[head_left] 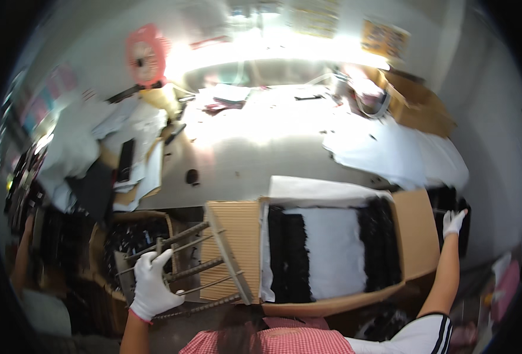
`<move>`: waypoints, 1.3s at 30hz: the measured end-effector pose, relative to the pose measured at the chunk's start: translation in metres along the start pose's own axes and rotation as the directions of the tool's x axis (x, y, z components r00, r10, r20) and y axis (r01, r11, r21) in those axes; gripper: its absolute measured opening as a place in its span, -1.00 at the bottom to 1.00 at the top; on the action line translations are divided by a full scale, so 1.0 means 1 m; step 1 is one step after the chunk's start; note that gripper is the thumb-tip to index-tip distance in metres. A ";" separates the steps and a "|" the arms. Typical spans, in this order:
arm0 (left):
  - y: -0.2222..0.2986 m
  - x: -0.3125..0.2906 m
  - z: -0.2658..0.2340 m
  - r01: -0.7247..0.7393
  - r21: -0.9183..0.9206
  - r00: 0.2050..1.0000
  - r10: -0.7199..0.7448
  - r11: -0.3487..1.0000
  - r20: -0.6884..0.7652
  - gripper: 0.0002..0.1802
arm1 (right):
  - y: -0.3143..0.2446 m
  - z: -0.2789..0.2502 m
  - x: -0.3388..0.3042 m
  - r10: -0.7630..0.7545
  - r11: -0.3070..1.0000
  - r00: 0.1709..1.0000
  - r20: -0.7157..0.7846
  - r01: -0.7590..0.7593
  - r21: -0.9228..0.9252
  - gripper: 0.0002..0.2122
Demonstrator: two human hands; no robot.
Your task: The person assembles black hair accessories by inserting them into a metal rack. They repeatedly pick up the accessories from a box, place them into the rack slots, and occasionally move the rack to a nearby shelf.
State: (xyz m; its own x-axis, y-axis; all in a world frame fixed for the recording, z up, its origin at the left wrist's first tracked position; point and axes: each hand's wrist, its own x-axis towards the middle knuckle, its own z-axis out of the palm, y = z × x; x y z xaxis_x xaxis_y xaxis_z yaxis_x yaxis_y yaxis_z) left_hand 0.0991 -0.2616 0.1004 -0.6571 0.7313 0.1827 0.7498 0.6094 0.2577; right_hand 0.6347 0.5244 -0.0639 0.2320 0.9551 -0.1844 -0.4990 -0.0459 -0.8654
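Note:
My left hand (152,286), in a white glove, is closed around a metal rack (228,253) with two flat side bars and several ribbed or coiled cross rods. The rack is held tilted, over the left flap of an open cardboard box (332,308) and beside a carton of small black pieces (140,239). Rows of black pieces (296,256) stand at both sides inside the open box, with a white sheet (335,251) between them. Far to the right, my gloved right hand (453,223) reaches to a dark stack (444,197), fingers apart at its edge; the contact is unclear.
Behind the boxes stretches a metal worktable (243,171) under a bright lamp. Papers and card (137,159) lie at its left, white sheets (397,153) at its right. A pink fan (147,56) and a brown carton (417,106) stand at the back. Another person's arm (22,259) shows far left.

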 end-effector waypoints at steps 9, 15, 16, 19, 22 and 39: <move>0.002 -0.002 -0.010 0.048 -0.263 0.998 -0.055 0.964 -0.020 0.15 | 0.011 0.250 -0.197 -0.131 0.381 0.399 0.908 0.866 -0.325 -0.74; 0.002 0.050 -0.029 -0.145 -0.608 0.986 0.167 0.781 -0.021 0.24 | -0.037 0.365 -0.532 0.121 0.080 -0.709 0.695 0.705 0.705 -0.19; -0.001 0.057 -0.036 -0.203 -0.639 0.973 0.226 0.742 -0.047 0.24 | -0.038 0.378 -0.568 0.063 0.197 -0.749 0.660 0.657 0.727 -0.13; -0.012 0.079 -0.058 -0.301 -0.780 0.926 0.364 0.550 -0.100 0.28 | -0.049 0.412 -0.636 -0.088 0.239 -0.815 0.573 0.541 0.806 -0.19; -0.031 0.091 -0.078 -0.187 -0.941 0.900 0.433 0.282 -0.049 0.23 | -0.064 0.450 -0.674 -0.111 0.184 -0.851 0.514 0.491 0.852 -0.26; -0.186 -0.093 -0.001 0.070 -0.965 0.957 -0.290 0.253 -0.006 -0.52 | -0.110 0.706 -0.916 -0.645 -0.537 -0.584 0.494 0.805 0.251 -0.32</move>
State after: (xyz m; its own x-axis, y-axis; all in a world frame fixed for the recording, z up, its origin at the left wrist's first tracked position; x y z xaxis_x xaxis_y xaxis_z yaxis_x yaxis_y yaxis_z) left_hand 0.0205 -0.4431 0.0362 -0.8469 0.5211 0.1061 0.0692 -0.0899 0.9935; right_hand -0.1125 -0.1387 0.5296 -0.2260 -0.3833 0.8956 0.2457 0.8672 0.4331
